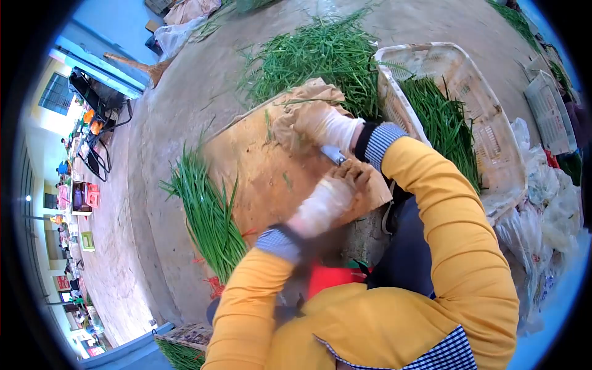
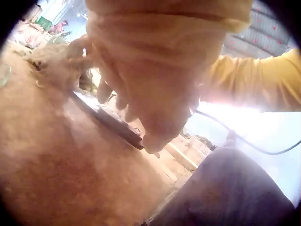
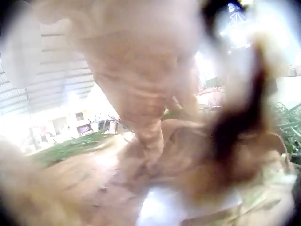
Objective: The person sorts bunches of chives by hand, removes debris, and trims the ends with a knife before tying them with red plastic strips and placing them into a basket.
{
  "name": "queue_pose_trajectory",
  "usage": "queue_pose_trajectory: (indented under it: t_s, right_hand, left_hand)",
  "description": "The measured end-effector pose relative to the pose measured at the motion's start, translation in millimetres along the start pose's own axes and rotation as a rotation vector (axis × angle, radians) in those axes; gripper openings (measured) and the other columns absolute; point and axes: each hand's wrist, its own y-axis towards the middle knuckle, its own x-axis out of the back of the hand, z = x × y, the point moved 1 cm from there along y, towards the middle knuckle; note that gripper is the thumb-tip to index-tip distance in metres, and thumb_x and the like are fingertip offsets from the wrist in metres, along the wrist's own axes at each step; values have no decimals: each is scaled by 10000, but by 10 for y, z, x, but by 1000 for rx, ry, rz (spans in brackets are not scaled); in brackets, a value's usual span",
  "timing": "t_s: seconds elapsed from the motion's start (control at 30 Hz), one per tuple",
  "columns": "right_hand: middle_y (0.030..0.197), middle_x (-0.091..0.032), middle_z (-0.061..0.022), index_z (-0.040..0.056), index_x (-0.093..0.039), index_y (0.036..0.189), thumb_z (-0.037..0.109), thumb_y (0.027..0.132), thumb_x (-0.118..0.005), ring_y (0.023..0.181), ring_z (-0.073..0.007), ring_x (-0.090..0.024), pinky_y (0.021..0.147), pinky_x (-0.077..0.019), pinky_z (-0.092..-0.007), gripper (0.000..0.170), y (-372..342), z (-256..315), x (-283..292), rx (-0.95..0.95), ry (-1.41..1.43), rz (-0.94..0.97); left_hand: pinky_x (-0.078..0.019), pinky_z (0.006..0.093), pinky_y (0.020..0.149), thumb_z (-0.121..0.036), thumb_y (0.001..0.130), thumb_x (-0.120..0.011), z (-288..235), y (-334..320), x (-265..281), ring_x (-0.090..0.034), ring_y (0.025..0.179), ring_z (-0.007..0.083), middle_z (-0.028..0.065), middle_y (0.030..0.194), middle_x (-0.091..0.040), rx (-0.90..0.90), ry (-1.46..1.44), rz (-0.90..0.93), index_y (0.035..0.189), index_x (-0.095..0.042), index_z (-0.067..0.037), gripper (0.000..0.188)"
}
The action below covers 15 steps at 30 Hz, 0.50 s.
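In the head view my left hand (image 1: 327,200), in a soiled pale glove, is at the near edge of a wooden board (image 1: 246,154). Its fingers curl at one end of a knife (image 1: 333,154), whose shiny blade points towards my right hand (image 1: 317,123). The left wrist view shows the knife (image 2: 110,120) slanting under the left fingers, its dark end by the fingertips. My right hand, gloved too, grips rumpled brown cloth (image 1: 317,92) on the board; blur in the right wrist view hides its exact finger hold.
Long green stalks (image 1: 206,216) lie along the board's left side. Behind it is a loose green heap (image 1: 314,61). A white crate (image 1: 487,111) with more stalks stands at the right, plastic bags (image 1: 542,209) beside it. A stalk bundle (image 1: 179,353) is at lower left.
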Motion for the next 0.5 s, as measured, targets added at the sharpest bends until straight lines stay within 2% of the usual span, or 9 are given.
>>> queue_pose_trajectory:
  t_s: [0.03, 0.07, 0.1, 0.17, 0.2, 0.27, 0.4, 0.47, 0.5]
  right_hand:
    - [928, -668, -168, 59, -688, 903, 347, 744, -634, 869, -310, -651, 768, -509, -387, 333, -25, 217, 565, -267, -307, 149]
    - [918, -668, -176, 49, -687, 895, 318, 771, -614, 850, -319, -655, 748, -522, -378, 304, 93, -165, 571, 67, -118, 118]
    - [874, -666, -185, 31, -684, 860, 239, 811, -561, 799, -320, -660, 710, -533, -384, 247, 236, -362, 768, -175, -243, 48]
    - [873, -652, -192, 30, -653, 821, 158, 849, -487, 811, -304, -654, 697, -534, -377, 212, 590, -1137, 976, -451, -117, -610]
    - [848, -648, -146, 35, -615, 856, 158, 889, -451, 787, -264, -646, 689, -532, -354, 207, 517, -1087, 1327, -280, -307, -792]
    - [917, -656, -135, 24, -591, 961, 212, 879, -544, 858, -256, -616, 754, -508, -343, 211, 651, -1304, 1522, -93, -40, -779]
    - [826, -640, -138, 26, -575, 915, 291, 887, -549, 744, -232, -617, 659, -516, -338, 268, 825, -1699, 1725, -6, 252, -1064]
    - [808, -634, -135, 26, -571, 901, 300, 894, -541, 721, -229, -616, 634, -516, -336, 275, 523, -1271, 2081, 250, 875, -834]
    - [800, -631, -133, 27, -569, 894, 304, 898, -538, 709, -228, -615, 622, -516, -335, 279, 349, -1059, 2225, 422, 1172, -648]
  left_hand:
    - [-396, 400, 957, -213, 803, -545, 44, 99, -153, -466, 1171, 316, 145, 1297, -462, 7, 12, -16, 1373, -354, -80, 616]
    - [-396, 400, 957, -213, 803, -545, 39, 128, -151, -466, 1171, 316, 145, 1297, -462, 25, 12, -15, 1373, -354, -80, 616]
    - [-397, 409, 953, -216, 817, -526, 6, 126, -113, -468, 1163, 327, 148, 1290, -461, 47, 37, 15, 1373, -350, -77, 600]
    - [-434, 384, 880, -200, 844, -481, 63, 95, -104, -495, 1116, 295, 122, 1212, -502, 29, 132, -50, 1344, -393, -85, 521]
    - [-434, 384, 880, -200, 844, -481, 90, 82, -83, -495, 1116, 295, 122, 1212, -502, 40, 126, -41, 1344, -393, -85, 521]
    - [-460, 338, 765, -182, 831, -484, 105, 79, -36, -521, 1043, 238, 64, 1083, -546, 32, 212, 41, 1276, -459, -95, 454]
    - [-452, 304, 676, -169, 804, -498, 186, 130, -93, -527, 988, 193, 12, 976, -558, -5, 258, 72, 1200, -528, -103, 403]
    - [-452, 321, 651, -164, 786, -511, 285, 120, -36, -529, 936, 187, 0, 922, -553, -140, 269, 62, 1063, -578, -108, 291]
    - [-479, 364, 662, -148, 717, -517, 321, 103, 112, -532, 894, 214, 59, 828, -542, -180, 196, -102, 811, -587, -107, 124]
